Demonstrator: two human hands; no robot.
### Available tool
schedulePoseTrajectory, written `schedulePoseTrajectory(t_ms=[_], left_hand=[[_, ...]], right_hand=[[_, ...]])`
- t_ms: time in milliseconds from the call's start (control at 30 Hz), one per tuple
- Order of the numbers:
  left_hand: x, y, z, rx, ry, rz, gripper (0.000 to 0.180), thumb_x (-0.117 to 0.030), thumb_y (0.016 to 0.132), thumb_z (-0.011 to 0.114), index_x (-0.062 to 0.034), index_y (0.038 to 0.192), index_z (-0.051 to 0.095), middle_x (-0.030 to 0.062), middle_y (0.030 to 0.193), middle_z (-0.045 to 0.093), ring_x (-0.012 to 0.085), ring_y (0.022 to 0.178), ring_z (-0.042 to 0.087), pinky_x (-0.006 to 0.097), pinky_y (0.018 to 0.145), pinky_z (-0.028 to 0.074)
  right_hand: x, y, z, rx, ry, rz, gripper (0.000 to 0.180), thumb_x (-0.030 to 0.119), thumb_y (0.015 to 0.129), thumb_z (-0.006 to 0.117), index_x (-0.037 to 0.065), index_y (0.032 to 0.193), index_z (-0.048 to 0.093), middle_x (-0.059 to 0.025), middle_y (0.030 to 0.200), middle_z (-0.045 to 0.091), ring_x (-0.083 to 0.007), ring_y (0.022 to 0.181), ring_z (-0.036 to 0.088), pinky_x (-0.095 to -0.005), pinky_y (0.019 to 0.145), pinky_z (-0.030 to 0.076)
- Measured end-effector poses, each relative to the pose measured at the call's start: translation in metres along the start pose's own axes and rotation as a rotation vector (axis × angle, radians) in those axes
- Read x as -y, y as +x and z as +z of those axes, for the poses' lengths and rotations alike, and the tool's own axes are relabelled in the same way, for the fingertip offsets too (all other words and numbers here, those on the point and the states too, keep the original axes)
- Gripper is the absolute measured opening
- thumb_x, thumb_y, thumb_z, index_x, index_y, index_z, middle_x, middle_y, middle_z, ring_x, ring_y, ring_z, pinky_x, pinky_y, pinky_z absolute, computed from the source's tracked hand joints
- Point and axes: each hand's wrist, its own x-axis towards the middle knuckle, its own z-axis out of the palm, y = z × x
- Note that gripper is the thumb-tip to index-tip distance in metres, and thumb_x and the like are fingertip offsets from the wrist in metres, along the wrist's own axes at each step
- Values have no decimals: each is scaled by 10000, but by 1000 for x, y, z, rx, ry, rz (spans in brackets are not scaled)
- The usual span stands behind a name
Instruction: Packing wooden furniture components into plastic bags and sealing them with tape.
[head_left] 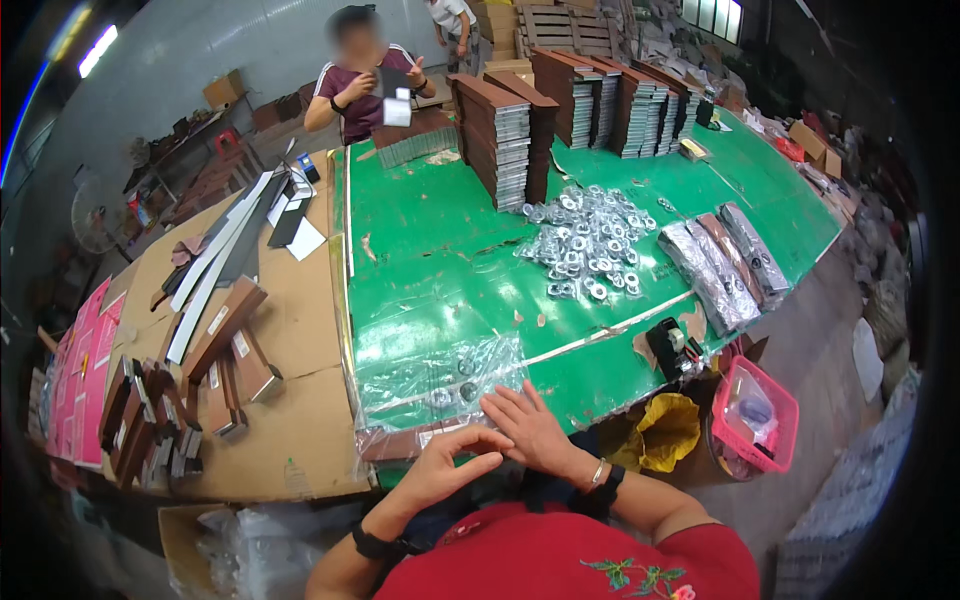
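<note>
My left hand (pixel 452 466) is open, thumb and fingers apart and slightly curved. Its fingertips meet or overlap the edge of my right hand (pixel 535 432); I cannot tell whether they touch. The right hand lies with fingers spread at the right edge of a clear plastic bag (pixel 415 385), and no object shows in either hand. Small round metal-looking pieces (pixel 467 367) show in or under the plastic. Along the table's near edge, a brown bar-shaped piece (pixel 392 444) lies partly under the film, just beyond my left hand.
Small wrapped rings (pixel 590 240) are heaped mid-table, near wrapped bars (pixel 725 265). Behind them stand tall stacks of brown pieces (pixel 495 140). A black tape dispenser (pixel 672 348) sits by the right edge, above a pink basket (pixel 757 415). Brown bars (pixel 225 335) lie left. A co-worker (pixel 370 85) stands opposite.
</note>
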Motion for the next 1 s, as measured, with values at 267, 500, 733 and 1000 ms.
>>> schedulePoseTrajectory(t_ms=[267,500,733,1000], left_hand=[[43,3,4,-37,-75,-54,238,-105,995,681,-15,1215,700,23,1149,711,98,1045,643,277,959,506],[53,2,9,-62,-89,-67,238,-106,1002,666,-12,1218,700,23,1141,711,84,997,637,266,921,518],[59,-1,16,-86,-136,-83,236,-109,1003,665,-17,1216,707,12,1115,709,78,979,635,265,911,519],[62,-1,18,-78,-137,-67,240,-117,1009,661,-16,1221,708,7,1070,703,72,962,637,255,899,516]], right_hand=[[-3,1,-1,0,-23,-17,917,247,746,808,38,1537,393,-132,1518,467,-318,1478,375,-577,1238,238],[-2,1,1,8,11,-7,870,263,779,776,35,1532,405,-128,1524,466,-319,1474,379,-586,1232,243],[-2,1,2,11,-2,0,846,286,802,754,31,1532,408,-127,1527,465,-317,1471,382,-591,1233,236],[-4,-1,4,25,32,1,810,305,837,690,42,1547,400,-122,1551,455,-328,1477,381,-605,1241,190]])
